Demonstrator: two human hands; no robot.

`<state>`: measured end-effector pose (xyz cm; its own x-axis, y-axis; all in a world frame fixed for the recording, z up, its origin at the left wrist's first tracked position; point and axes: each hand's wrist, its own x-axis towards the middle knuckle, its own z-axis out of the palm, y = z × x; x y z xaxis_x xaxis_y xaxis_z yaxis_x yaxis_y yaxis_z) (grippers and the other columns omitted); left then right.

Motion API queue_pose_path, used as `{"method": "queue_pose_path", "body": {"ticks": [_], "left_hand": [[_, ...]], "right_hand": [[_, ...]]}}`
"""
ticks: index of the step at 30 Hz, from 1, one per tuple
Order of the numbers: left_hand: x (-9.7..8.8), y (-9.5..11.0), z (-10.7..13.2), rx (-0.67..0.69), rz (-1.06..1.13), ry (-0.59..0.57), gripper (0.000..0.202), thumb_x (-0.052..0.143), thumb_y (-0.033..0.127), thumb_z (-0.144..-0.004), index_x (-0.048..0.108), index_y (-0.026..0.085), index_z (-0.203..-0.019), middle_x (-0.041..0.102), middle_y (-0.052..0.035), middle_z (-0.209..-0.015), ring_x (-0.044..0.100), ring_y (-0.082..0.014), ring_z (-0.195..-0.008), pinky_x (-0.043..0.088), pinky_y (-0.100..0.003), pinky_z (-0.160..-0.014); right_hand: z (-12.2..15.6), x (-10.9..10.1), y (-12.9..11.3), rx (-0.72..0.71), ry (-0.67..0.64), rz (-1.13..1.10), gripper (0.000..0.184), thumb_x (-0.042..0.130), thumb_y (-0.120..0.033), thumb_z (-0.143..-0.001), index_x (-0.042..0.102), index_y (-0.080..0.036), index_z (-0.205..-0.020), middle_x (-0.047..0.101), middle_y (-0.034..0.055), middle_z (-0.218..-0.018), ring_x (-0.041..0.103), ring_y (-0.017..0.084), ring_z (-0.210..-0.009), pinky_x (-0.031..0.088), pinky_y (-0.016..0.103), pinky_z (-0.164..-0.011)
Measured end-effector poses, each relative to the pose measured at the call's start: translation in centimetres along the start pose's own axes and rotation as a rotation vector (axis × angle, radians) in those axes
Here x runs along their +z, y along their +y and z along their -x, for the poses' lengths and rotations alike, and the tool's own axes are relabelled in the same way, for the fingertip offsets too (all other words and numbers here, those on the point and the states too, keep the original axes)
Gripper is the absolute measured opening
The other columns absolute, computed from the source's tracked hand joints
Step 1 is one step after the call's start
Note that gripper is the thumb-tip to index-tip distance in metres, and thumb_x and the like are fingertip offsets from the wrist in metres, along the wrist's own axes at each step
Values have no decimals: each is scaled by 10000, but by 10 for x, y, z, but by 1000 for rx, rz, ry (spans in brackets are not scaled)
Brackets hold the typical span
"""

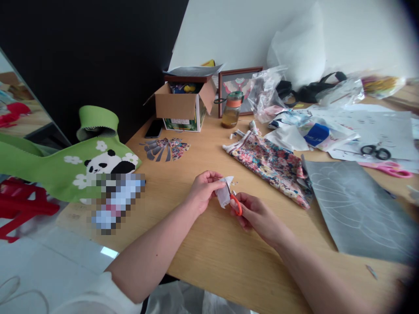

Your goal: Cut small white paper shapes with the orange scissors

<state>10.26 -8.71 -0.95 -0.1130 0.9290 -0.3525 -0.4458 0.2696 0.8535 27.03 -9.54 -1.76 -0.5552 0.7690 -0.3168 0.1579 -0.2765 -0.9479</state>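
Between thumb and fingers, my left hand [205, 190] pinches a small whitish piece [223, 196] that looks like paper or cloth backing. My right hand [250, 211] is closed on orange-handled scissors [236, 205], their blades lying against that piece. Whether the blades are open or closed cannot be made out. Tiny scraps lie on the table just beyond my hands. To the right is a folded floral fabric [270, 165]. Farther back on the left lie cut floral and grey pieces [166, 149], arranged like a fan.
A wooden table [196, 244] holds an open cardboard box [180, 104], a phone [153, 129], a jar of brown liquid [231, 114] and a picture frame [222, 83]. At right are a grey sheet with drawn lines [356, 209], black scissors [376, 151] and pink scissors [389, 169]. A green panda cloth [70, 161] hangs left.
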Motion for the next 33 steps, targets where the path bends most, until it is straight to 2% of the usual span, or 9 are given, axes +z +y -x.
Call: {"method": "queue_pose_path", "body": {"ticks": [8, 15, 33], "left_hand": [[-1, -2, -2, 8, -21, 20, 299, 739, 111, -527, 606, 146, -793, 637, 7, -681, 550, -90, -547, 391, -224, -528], [1, -1, 1, -21, 16, -12, 303, 747, 124, -518, 601, 144, -783, 640, 3, -663, 552, -96, -543, 397, -231, -538], [2, -3, 2, -2, 12, 0, 288, 744, 114, -532, 599, 142, -780, 629, 1, -659, 541, -98, -556, 388, -233, -548]], "right_hand": [[1, 0, 1, 2, -13, 16, 564, 648, -738, -742, 528, -187, -764, 493, -40, -621, 375, 70, -466, 312, 207, -421], [0, -1, 1, 10, -27, -7, 553, 665, -725, -735, 537, -192, -799, 535, -24, -657, 399, 77, -476, 342, 214, -431], [1, -1, 1, 7, -21, 24, 496, 647, -682, -778, 516, -204, -771, 480, -48, -572, 366, 86, -463, 308, 218, -436]]}}
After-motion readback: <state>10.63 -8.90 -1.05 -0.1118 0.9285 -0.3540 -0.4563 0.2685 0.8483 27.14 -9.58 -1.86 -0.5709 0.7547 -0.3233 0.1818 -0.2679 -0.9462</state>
